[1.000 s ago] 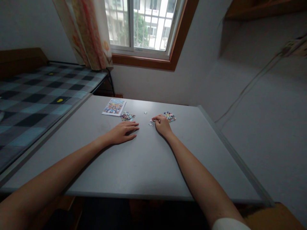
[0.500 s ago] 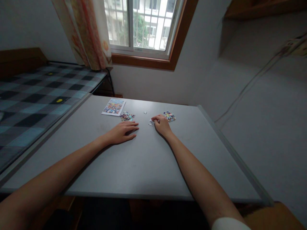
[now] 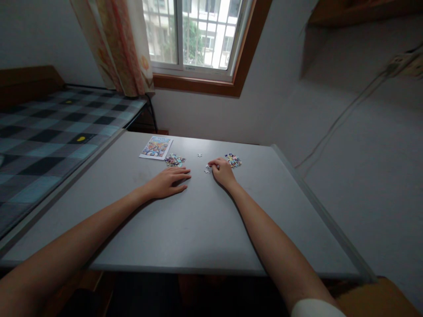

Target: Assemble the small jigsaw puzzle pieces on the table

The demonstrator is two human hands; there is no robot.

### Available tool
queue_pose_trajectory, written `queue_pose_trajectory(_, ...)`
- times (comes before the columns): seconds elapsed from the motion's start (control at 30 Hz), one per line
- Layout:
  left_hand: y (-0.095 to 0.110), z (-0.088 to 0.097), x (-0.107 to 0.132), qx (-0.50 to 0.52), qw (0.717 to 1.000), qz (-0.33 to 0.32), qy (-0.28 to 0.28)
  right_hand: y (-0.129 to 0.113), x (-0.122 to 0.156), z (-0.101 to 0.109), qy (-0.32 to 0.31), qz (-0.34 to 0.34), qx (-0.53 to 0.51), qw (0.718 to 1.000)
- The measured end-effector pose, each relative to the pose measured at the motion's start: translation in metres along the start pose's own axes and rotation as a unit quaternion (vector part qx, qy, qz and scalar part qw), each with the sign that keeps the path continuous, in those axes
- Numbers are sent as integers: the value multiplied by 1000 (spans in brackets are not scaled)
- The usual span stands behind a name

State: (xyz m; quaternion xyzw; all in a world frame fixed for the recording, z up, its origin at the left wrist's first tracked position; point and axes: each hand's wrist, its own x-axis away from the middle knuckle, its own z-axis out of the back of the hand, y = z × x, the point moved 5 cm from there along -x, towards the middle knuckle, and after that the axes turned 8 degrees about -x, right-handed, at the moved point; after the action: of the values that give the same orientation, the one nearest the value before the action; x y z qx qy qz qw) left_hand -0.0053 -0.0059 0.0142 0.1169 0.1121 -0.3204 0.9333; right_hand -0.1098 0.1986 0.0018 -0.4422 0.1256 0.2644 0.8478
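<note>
Two heaps of puzzle pieces sit mid-frame on the grey bench [image 3: 205,229], one [image 3: 175,160] beside the picture card [image 3: 156,147], one [image 3: 233,160] just right of the right hand [image 3: 223,172]. That hand's fingers are curled over a few pale pieces [image 3: 207,169], seemingly pressing them together; an actual pinch cannot be told. The left hand [image 3: 167,181] lies flat and empty, likely as a brace.

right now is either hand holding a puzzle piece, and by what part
The left hand lies flat on the table, holding nothing. The right hand has fingertips on small pale pieces; an actual grip cannot be told.
</note>
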Motion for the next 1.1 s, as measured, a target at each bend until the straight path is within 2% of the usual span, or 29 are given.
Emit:
queue_pose_trajectory(0.6,-2,-2,1,-4,1000,4,-5,-1,0,-1,-3,-2,1,1000)
queue_pose_trajectory(0.87,-1,-1,1,3,1000,2,-4,-9,1,9,60,10,19,998)
queue_pose_trajectory(1.1,-2,-3,1,6,1000,0,1,-17,4,2,-10,47,70,996)
